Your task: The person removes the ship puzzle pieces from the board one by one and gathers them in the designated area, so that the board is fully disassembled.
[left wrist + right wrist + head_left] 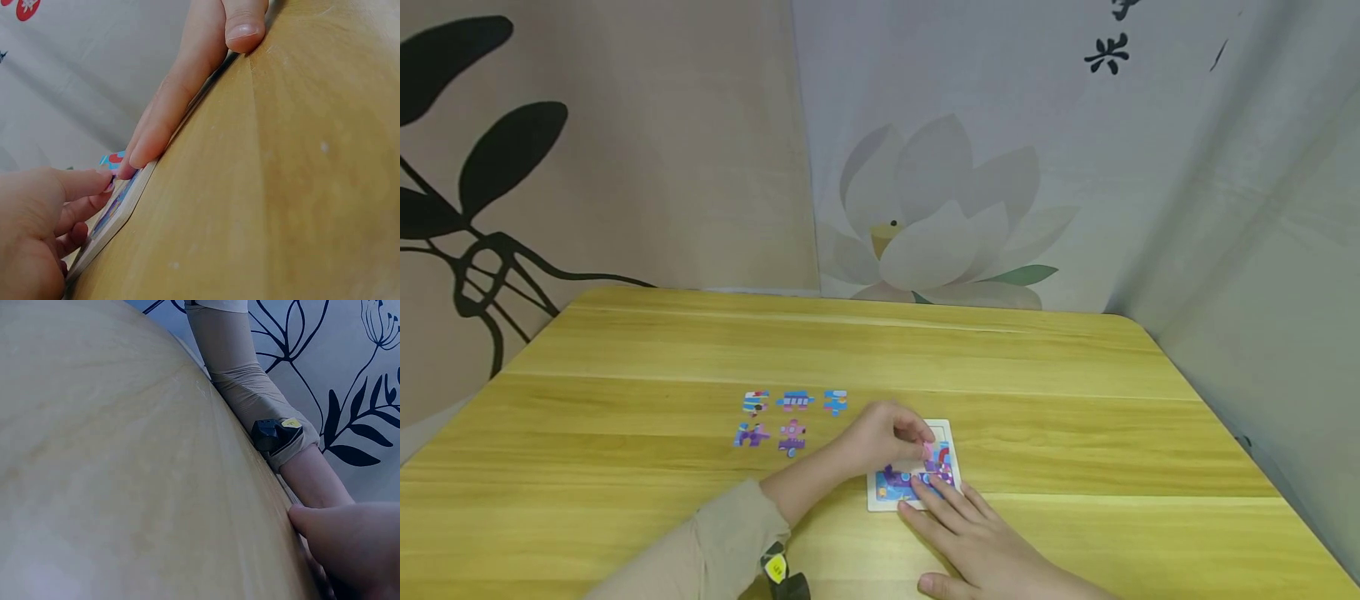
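Observation:
A white-framed jigsaw tray (872, 502) lies on the table, partly filled with blue and purple pieces. Over its upper part, my left hand (880, 435) pinches a small pink puzzle piece (928, 451) between thumb and fingers. In the left wrist view the same hand (37, 225) shows its thumb and fingertips together close over the tray (119, 215). My right hand (970, 537) lies with fingers extended, its fingertips resting on the tray's lower right part. The right wrist view shows only part of this hand (353, 550), low at the right edge.
Left of the tray, several loose puzzle pieces (795, 401) lie in two rows on the wooden table (1075, 400). A black device with a yellow label (777, 569) sits at the left cuff. Behind the table hangs a printed curtain (955, 208).

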`<state>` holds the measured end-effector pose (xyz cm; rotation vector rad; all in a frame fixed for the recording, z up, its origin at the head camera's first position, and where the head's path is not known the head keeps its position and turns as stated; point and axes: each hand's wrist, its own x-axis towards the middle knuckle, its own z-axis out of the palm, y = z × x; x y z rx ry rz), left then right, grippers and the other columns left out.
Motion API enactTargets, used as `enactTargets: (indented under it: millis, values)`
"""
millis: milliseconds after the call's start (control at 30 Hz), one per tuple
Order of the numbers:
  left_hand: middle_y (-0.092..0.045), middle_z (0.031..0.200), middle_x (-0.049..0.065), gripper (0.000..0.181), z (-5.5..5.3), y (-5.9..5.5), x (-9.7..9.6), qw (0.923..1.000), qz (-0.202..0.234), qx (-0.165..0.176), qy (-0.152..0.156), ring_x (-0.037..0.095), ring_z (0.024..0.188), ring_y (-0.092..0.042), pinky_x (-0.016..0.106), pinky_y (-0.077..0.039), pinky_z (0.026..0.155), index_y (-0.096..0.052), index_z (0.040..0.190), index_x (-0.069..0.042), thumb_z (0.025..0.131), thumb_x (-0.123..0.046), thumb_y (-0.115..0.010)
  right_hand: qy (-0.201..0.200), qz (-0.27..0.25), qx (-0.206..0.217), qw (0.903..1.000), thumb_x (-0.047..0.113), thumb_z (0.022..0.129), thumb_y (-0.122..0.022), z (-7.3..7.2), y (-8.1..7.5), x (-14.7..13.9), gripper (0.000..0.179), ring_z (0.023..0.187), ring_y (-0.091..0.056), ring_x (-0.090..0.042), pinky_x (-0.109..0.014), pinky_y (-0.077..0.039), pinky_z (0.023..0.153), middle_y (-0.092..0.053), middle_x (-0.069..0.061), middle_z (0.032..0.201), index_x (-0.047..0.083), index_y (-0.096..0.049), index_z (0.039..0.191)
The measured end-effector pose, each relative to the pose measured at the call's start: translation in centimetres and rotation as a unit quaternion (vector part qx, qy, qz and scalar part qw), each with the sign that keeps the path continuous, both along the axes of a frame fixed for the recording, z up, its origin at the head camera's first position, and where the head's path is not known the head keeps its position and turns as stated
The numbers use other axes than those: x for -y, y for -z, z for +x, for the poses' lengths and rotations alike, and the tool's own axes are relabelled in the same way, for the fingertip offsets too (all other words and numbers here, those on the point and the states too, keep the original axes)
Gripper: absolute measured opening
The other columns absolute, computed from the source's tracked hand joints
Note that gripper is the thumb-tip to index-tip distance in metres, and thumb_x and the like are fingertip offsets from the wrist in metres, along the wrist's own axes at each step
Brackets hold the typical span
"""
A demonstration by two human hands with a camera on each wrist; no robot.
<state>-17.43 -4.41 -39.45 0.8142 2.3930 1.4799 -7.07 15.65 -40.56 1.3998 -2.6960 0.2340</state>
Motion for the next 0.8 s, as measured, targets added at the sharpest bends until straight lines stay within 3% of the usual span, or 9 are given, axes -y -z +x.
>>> enactTargets:
  millis: [333,533,800]
  values:
    - [-0.067,0.08,-0.007,0.008,0.1,-0.5,0.2,0.9999,0.01,0.008,-0.007,0.011,0.074,-0.061,0.025,-0.052,0.068,-0.074,0.09,-0.009,0.082,-0.007,-0.075,0.012,-0.006,0.043,0.999,0.048,0.099,-0.045,0.1,-0.1,0.0,0.064,0.14,-0.019,-0.035,-0.064,-0.029,0.098,-0.02,-0.014,0.155,0.015,-0.029,0.151]
    - [-0.068,0.083,-0.007,0.009,0.0,-1.1,0.7,0.9997,0.011,0.017,-0.015,0.013,0.077,-0.059,0.028,-0.05,0.067,-0.074,0.091,-0.011,0.082,-0.009,-0.075,0.014,0.0,0.029,0.9995,0.049,0.098,-0.045,0.1,0.0,0.0,0.064,0.141,-0.017,-0.034,-0.061,-0.03,0.1,-0.02,-0.015,0.155,0.014,-0.031,0.15]
    - [-0.07,0.09,-0.006,0.01,0.3,-2.1,1.8,0.9999,0.014,0.006,0.007,0.016,0.08,-0.056,0.028,-0.047,0.067,-0.075,0.094,-0.01,0.084,-0.011,-0.074,0.012,0.005,0.02,0.9997,0.05,0.099,-0.042,0.0,0.0,0.0,0.064,0.14,-0.019,-0.034,-0.06,-0.031,0.1,-0.021,-0.014,0.155,0.015,-0.031,0.151]
